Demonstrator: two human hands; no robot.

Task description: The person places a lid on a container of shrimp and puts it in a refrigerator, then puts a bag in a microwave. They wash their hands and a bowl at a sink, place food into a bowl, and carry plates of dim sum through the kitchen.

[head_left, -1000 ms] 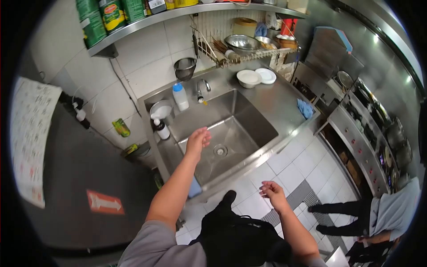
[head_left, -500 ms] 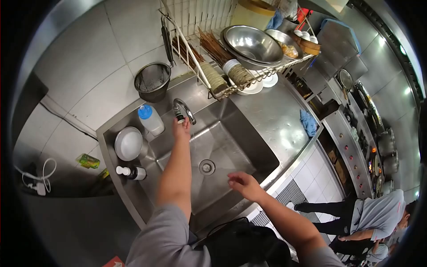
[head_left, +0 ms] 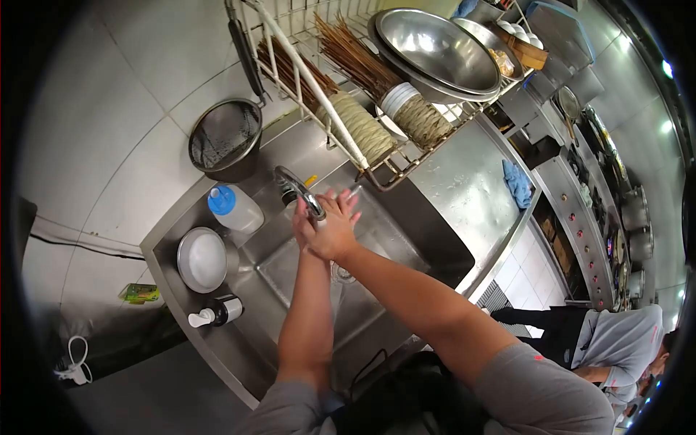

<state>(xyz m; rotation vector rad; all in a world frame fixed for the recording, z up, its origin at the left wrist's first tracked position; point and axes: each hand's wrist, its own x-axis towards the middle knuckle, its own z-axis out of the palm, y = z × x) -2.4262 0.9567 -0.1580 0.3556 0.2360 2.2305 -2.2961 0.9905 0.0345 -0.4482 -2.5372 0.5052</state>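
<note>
Two bare hands meet palm against palm under a tap. The grip of the right hand [head_left: 336,233] is open, fingers spread and pointing to the far side, and it lies over the left hand [head_left: 299,220]. The left grip is also open, fingers straight. Neither holds anything.

Both hands touch or sit just below the spout of the curved chrome tap [head_left: 296,187], over the deep stainless steel sink [head_left: 424,243]. Whether water runs cannot be told.

On the steel bench [head_left: 471,181] left of the tap stands a clear plastic bottle with a blue cap [head_left: 233,207]. Nearer on the left are a round white bowl [head_left: 201,259] and a small pump bottle lying on its side [head_left: 217,313]. A round metal mesh strainer [head_left: 225,138] hangs on the tiled wall beyond. A white wire dish rack [head_left: 319,94] above the far side of the sink holds a large steel bowl [head_left: 435,47]. A blue cloth [head_left: 518,183] lies on the bench to the right. Another person in a grey top [head_left: 616,346] stands near right.
</note>
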